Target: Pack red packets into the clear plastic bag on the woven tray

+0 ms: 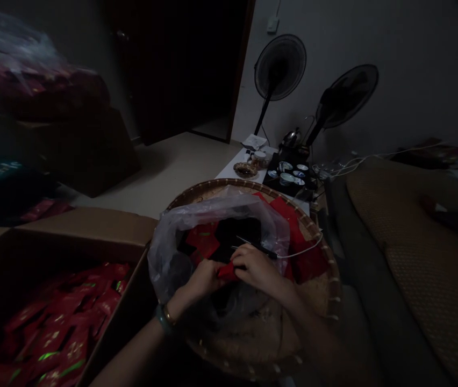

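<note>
My left hand [205,277] and my right hand [258,267] pinch a small red cloth piece [227,272] between them, over the mouth of a clear plastic bag [164,236]. A dark-handled tool [267,251] with two thin pointed metal tips, like thread snips, lies at the back of my right fingers; whether the hand grips it cannot be told. From it a white cord [303,250] runs to the basket rim. Inside the bag are red pieces [202,240] and black material [239,231]. The bag sits in a round woven basket [253,352].
At left stands an open cardboard box [104,223] of red packets [57,317]. Beyond the basket, a low table [231,167] carries small cups [286,178] and a kettle [292,137]. Two standing fans [280,67] are by the wall. A woven-topped seat [406,231] is at right.
</note>
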`<state>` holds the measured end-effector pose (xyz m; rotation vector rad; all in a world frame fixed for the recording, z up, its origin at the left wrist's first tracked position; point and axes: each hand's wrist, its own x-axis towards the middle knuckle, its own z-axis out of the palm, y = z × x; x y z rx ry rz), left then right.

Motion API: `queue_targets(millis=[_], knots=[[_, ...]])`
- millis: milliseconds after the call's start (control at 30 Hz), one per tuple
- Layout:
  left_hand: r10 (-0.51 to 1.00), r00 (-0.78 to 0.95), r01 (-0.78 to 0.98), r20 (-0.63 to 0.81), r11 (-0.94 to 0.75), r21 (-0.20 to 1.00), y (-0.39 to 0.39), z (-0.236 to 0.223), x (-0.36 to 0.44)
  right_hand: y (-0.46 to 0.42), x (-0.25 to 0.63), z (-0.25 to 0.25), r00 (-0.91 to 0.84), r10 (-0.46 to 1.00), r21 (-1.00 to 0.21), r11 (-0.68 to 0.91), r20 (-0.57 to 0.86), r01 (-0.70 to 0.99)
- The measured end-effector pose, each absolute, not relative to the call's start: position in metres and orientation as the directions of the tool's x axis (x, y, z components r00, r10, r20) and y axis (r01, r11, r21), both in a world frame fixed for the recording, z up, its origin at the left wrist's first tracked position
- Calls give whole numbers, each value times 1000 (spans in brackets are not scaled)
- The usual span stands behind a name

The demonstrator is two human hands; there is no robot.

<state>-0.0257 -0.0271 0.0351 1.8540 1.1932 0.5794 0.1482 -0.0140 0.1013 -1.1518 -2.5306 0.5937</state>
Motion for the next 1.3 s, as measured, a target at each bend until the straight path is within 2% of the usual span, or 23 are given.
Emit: queue_targets(millis=[133,300,367,467,667,800,900,1000,1100,1300], knots=[[893,435,411,-112,-86,908,-25,33,-28,-10,152,110,-538,824,-665,502,176,553],[901,410,336,-142,-5,942,-21,25,-30,-8,166,120,-332,940,-821,246,74,515],[907,395,302,-143,19,953,-20,21,-32,-8,175,117,-318,948,-827,204,32,524],[915,378,253,-138,41,967,-19,17,-35,-10,183,106,-419,907,-789,225,-45,571],[876,447,114,-184,148,982,-22,30,-30,-12,157,86,-312,949,-802,222,47,555],[889,407,-68,-209,258,964,-24,45,-26,-7,145,72,-284,957,-834,197,51,515],[916,313,-156,-249,308,938,-22,47,-26,-4,147,63,-311,949,-884,99,-54,457],[934,244,-161,-261,304,939,-20,42,-25,-1,150,56,-302,940,-919,-31,-161,393],[944,215,-182,-252,292,939,-19,39,-23,1,149,50,-270,947,-943,-85,-177,320],[838,418,-229,-351,471,852,-21,31,-16,10,146,37,-233,961,-942,-67,-149,328]])
